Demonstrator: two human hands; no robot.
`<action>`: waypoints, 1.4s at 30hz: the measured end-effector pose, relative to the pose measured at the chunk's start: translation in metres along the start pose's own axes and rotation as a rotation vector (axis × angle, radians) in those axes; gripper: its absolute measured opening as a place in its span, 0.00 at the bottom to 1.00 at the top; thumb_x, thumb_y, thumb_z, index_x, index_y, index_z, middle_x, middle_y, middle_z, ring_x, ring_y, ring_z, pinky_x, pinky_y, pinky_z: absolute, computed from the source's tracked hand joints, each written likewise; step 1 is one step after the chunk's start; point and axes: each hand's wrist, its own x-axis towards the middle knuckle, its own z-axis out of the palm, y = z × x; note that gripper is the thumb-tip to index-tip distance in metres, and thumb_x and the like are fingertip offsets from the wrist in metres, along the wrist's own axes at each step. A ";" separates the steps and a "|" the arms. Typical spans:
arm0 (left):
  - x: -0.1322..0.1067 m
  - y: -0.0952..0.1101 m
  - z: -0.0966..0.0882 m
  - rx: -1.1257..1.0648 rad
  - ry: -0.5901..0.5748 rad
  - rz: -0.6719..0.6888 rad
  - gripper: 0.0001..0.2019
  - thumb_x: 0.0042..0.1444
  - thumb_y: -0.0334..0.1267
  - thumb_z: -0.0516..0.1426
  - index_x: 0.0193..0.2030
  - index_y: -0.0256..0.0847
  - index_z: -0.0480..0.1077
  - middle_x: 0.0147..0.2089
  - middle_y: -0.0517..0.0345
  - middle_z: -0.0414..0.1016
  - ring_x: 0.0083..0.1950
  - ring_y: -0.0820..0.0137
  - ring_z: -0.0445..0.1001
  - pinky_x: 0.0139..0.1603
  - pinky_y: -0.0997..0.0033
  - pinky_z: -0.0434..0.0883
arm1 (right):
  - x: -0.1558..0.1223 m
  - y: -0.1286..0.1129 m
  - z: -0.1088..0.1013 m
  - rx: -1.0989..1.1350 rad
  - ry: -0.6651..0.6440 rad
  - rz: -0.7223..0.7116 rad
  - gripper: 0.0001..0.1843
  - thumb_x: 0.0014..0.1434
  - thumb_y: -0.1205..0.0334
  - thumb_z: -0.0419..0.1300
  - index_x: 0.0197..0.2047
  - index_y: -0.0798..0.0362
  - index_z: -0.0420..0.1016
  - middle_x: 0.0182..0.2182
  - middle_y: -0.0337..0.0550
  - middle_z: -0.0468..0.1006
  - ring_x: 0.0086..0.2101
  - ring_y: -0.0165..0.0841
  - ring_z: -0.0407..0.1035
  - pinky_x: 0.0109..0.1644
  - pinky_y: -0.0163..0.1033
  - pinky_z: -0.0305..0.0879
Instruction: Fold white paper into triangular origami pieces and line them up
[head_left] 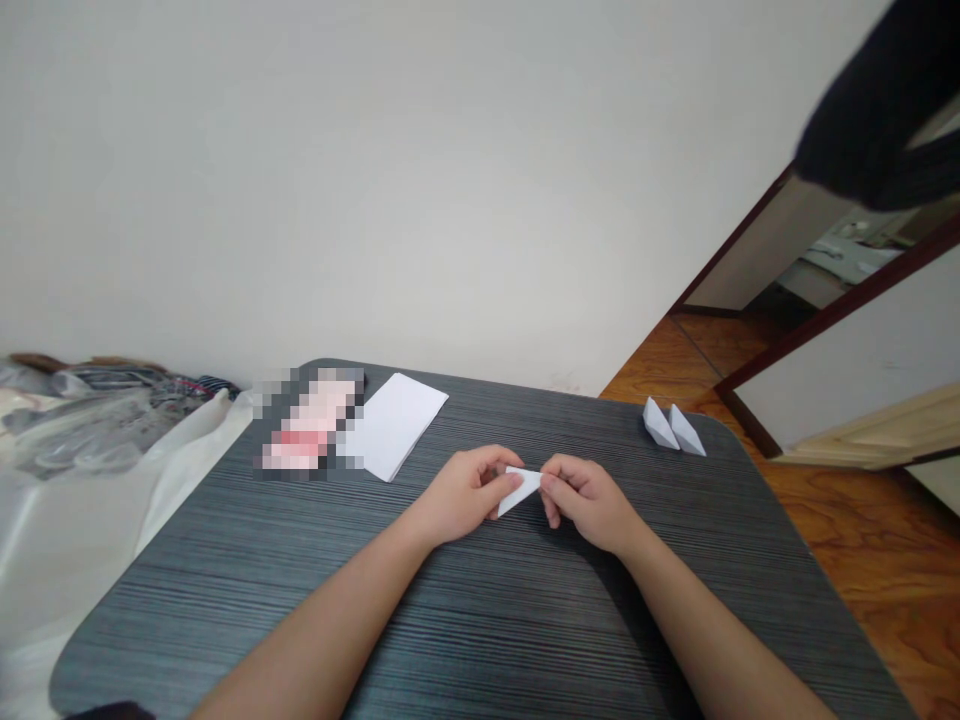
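Observation:
A small folded white paper piece is pinched between both my hands over the middle of a dark grey striped table. My left hand grips its left end with curled fingers. My right hand pinches its right tip between thumb and fingers. Both hands rest low on the tabletop.
A stack of white paper sheets lies at the table's far side, beside a blurred pink and white object. Two folded white paper triangles stand near the far right corner. Cloth and plastic lie left; wooden floor is on the right.

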 end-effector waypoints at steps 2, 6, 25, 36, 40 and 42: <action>0.000 0.001 0.000 0.025 0.010 0.023 0.12 0.57 0.43 0.52 0.43 0.38 0.69 0.22 0.64 0.65 0.22 0.77 0.63 0.23 0.78 0.59 | 0.001 0.001 0.001 0.019 0.000 -0.005 0.12 0.63 0.62 0.51 0.28 0.54 0.66 0.17 0.35 0.70 0.19 0.26 0.64 0.28 0.33 0.60; -0.001 0.003 0.000 0.110 0.004 0.052 0.11 0.57 0.42 0.52 0.38 0.37 0.71 0.23 0.63 0.66 0.23 0.78 0.62 0.24 0.79 0.58 | 0.002 0.004 0.008 0.182 -0.047 0.016 0.05 0.62 0.63 0.53 0.35 0.54 0.65 0.24 0.37 0.73 0.21 0.25 0.66 0.24 0.31 0.57; -0.003 0.006 -0.003 0.250 -0.105 0.134 0.13 0.58 0.42 0.51 0.31 0.37 0.73 0.24 0.61 0.70 0.24 0.76 0.65 0.26 0.78 0.59 | 0.002 0.003 0.012 0.192 -0.108 0.035 0.07 0.62 0.59 0.54 0.37 0.54 0.64 0.25 0.40 0.74 0.21 0.25 0.64 0.23 0.31 0.56; -0.003 0.003 0.001 0.233 -0.038 0.108 0.13 0.58 0.44 0.51 0.35 0.36 0.70 0.26 0.59 0.70 0.25 0.76 0.64 0.25 0.78 0.58 | 0.002 0.007 0.012 0.039 -0.032 -0.012 0.06 0.63 0.59 0.52 0.37 0.53 0.63 0.22 0.37 0.74 0.21 0.26 0.66 0.25 0.31 0.59; -0.003 0.002 0.001 0.186 -0.020 0.092 0.12 0.58 0.42 0.51 0.39 0.36 0.70 0.26 0.59 0.70 0.25 0.76 0.65 0.25 0.77 0.60 | 0.001 0.006 0.010 -0.063 0.008 -0.055 0.09 0.63 0.60 0.51 0.46 0.53 0.63 0.22 0.37 0.75 0.21 0.27 0.68 0.27 0.32 0.61; -0.003 0.000 0.001 0.135 -0.023 0.079 0.12 0.58 0.41 0.51 0.43 0.37 0.68 0.27 0.60 0.69 0.24 0.76 0.66 0.25 0.77 0.61 | 0.001 0.005 0.008 -0.111 0.008 -0.085 0.12 0.64 0.60 0.50 0.50 0.53 0.63 0.22 0.37 0.75 0.22 0.28 0.68 0.28 0.32 0.62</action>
